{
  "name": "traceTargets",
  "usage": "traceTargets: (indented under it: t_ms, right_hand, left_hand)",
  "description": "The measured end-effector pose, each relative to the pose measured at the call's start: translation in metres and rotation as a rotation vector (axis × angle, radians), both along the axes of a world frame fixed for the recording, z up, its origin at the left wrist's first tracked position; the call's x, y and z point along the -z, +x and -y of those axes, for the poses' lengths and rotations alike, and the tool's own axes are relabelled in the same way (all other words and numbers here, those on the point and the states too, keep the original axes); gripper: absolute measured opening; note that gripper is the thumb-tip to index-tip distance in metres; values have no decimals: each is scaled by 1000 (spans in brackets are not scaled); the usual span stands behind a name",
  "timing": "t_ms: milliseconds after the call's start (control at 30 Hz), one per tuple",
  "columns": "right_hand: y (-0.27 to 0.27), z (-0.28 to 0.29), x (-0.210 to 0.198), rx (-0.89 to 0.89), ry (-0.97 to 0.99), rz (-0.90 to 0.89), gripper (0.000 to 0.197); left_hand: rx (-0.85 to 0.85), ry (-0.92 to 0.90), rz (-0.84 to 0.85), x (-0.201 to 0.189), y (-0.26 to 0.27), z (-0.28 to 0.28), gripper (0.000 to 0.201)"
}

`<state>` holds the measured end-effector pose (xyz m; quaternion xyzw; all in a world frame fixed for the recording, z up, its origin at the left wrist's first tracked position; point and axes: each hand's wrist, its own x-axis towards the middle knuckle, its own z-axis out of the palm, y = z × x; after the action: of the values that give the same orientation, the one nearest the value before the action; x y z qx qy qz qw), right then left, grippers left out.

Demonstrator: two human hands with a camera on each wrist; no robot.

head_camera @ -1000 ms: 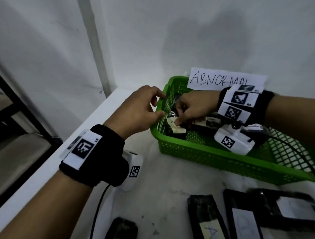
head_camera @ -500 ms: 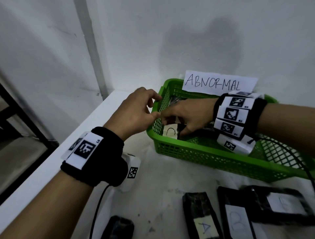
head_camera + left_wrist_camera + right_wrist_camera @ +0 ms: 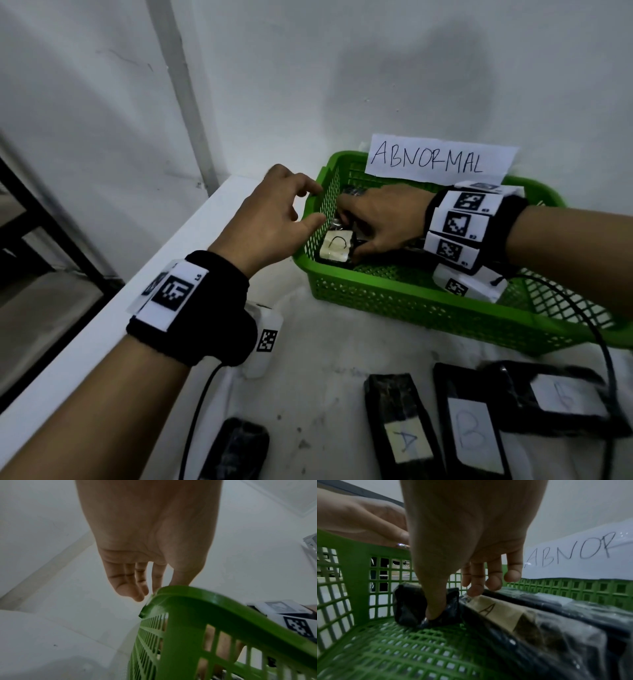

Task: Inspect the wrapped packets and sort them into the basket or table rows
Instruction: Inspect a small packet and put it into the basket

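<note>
A green mesh basket (image 3: 394, 291) stands against the wall under a paper sign (image 3: 438, 161) reading ABNORMAL. My right hand (image 3: 352, 240) reaches into its near left corner and pinches a small black-wrapped packet (image 3: 337, 245) with a cream label. In the right wrist view the thumb (image 3: 435, 609) presses into this packet (image 3: 407, 605) on the basket floor (image 3: 402, 649), fingers behind it. Beside it lies a black packet labelled A (image 3: 498, 609). My left hand (image 3: 313, 204) is at the basket's left rim (image 3: 197, 601), fingers loosely curled, touching it.
On the white table in front of the basket lie black packets labelled A (image 3: 400, 431) and B (image 3: 469, 431), a third with a pale label (image 3: 561, 397), and one unlabelled (image 3: 236, 448). The table's left edge (image 3: 102, 318) drops off. A black cable (image 3: 596, 335) trails from my right wrist.
My right hand has brought the small packet lower and closer into the basket's left corner, with its label now facing up. The left hand has stayed at the rim.
</note>
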<state>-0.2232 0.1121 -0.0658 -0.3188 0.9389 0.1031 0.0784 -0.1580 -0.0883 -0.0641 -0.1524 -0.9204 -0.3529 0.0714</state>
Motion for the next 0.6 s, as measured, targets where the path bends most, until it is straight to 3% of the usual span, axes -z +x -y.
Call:
traceTargets:
  t_ms: [133, 300, 367, 600]
  right_hand:
    - [12, -5, -26, 69, -2, -9, 69]
    - [66, 3, -70, 102, -455, -280, 53]
    - [99, 8, -86, 42, -535, -305, 44]
    - [157, 37, -104, 13, -386, -223, 25]
  left_hand:
    - [-33, 1, -27, -11, 16, 5, 38]
    - [-86, 39, -86, -25, 53, 27, 32]
    - [-111, 33, -88, -26, 71, 34, 31]
    - [-130, -52, -17, -29, 130, 50, 29]
